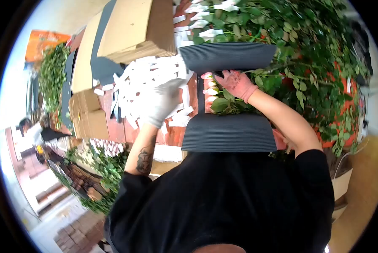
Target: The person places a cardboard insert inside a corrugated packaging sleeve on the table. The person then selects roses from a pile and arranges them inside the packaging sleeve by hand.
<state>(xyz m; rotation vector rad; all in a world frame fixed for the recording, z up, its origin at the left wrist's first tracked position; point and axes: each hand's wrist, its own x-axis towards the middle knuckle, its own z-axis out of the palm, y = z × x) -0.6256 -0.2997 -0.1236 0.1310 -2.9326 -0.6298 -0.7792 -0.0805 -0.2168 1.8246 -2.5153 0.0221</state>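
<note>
My left hand [158,103], in a white glove, is smeared by motion above a pile of white paper strips [140,76]; its fingers cannot be made out. My right hand [236,85], in a pink glove, has its fingers apart at the upper end of a row of roses. The pink and pale rose heads [211,90] lie in a column, with their leafy stems [227,104] pointing right. One black corrugated sheet [231,55] curves up beyond the roses. Another corrugated sheet [229,133] lies between them and my body.
Stacked cardboard sheets [125,27] stand at the upper left, above a cardboard box [87,116]. Leafy rose stems [298,67] cover the right side. White-wrapped bundles [203,21] sit at the top. Another person [39,133] is at the far left, near more flowers [109,147].
</note>
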